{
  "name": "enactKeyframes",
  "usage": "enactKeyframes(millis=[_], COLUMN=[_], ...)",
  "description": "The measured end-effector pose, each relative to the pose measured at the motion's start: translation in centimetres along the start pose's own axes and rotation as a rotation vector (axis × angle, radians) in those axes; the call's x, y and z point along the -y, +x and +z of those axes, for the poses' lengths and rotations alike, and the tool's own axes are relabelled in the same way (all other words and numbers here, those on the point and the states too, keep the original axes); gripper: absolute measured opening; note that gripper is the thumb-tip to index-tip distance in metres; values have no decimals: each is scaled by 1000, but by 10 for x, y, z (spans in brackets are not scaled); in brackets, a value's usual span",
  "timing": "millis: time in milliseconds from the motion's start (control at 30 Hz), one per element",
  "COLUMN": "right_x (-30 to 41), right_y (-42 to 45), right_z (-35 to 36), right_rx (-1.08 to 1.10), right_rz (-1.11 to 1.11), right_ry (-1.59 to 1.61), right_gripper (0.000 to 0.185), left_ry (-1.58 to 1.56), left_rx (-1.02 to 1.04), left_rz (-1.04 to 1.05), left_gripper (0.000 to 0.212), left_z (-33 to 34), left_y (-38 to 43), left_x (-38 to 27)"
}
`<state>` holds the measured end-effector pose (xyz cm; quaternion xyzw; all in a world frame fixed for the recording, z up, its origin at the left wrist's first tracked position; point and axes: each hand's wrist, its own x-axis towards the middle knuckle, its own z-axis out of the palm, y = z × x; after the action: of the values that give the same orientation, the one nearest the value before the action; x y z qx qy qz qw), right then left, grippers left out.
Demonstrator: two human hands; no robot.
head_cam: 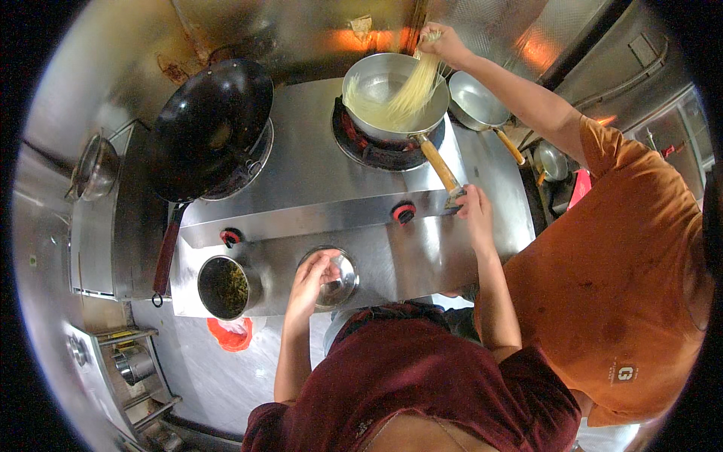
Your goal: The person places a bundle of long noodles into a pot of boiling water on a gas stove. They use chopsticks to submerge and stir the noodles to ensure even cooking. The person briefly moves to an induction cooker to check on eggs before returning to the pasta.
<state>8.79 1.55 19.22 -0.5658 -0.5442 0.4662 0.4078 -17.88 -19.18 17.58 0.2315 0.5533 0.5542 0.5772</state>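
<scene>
My right hand (477, 212) grips the wrapped end of the wooden handle (439, 165) of a deep steel pan (361, 120). The pan sits on the right burner. A co-worker's hand holds a bundle of long pale noodles (421, 85) over it; their lower ends hang inside the pan, where more strands lie along the left side. My left hand (316, 274), fingers loosely curled and apart with nothing visible in them, is over a round shiny metal lid or bowl (343, 288) on the counter's front edge. Whether it touches that is unclear.
A large black wok (217, 130) leans over the left burner (248, 175). A steel pot (223, 287) with dark, leafy-looking contents stands front left. Red knobs (404, 212) line the stove front. Another pan (479, 100) lies back right. A co-worker in orange (599, 271) stands close on my right.
</scene>
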Motion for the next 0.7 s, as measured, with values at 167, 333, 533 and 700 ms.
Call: enactKeyframes(millis=[167, 333, 533, 700], right_x=[-7, -19, -27, -29], right_y=[2, 3, 3, 1], right_z=[-6, -11, -11, -12], right_rx=[-15, -27, -69, -36], right_rz=[-22, -20, -27, -19], right_ry=[-27, -62, -72, -112], right_gripper=[37, 35, 34, 32], left_ry=[11, 21, 5, 5], left_rx=[-3, 8, 3, 1], left_rz=[-5, -5, -4, -12], left_gripper=[31, 31, 30, 30], left_z=[2, 3, 2, 1], left_y=[-1, 1, 0, 1], left_x=[-1, -1, -1, 3])
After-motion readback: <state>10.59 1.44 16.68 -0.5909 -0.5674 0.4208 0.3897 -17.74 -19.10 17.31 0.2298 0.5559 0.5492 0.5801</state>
